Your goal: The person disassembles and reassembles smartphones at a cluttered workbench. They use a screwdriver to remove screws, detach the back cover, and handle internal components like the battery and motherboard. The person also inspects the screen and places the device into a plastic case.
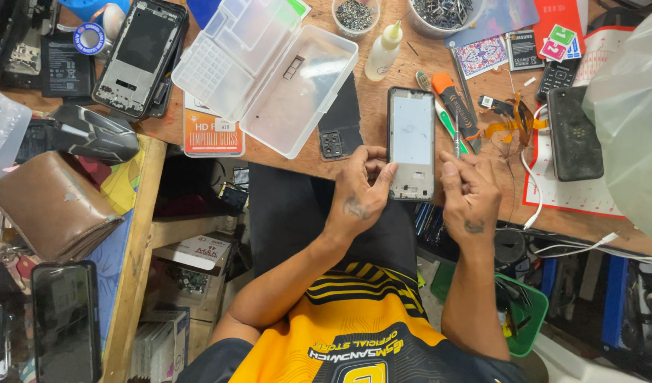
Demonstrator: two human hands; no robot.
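Phone frame [411, 142] flat at near edge of counter [382, 92]; left hand [358, 195] grips its lower left corner, steadying it; right hand [467, 191] pinches tweezers [457, 138] upright beside frame's right side; clear plastic box [269, 71] open behind, near back edge.

On the table lie two opened phone bodies, one silver frame [411, 142] near the front edge and one dark frame [138, 57] toward the far left corner. Two round cups of small parts, a small one [355, 15] and a larger one [439, 14], stand at the far edge. There is one clear plastic compartment box [265, 71] and one small glue bottle [382, 51].
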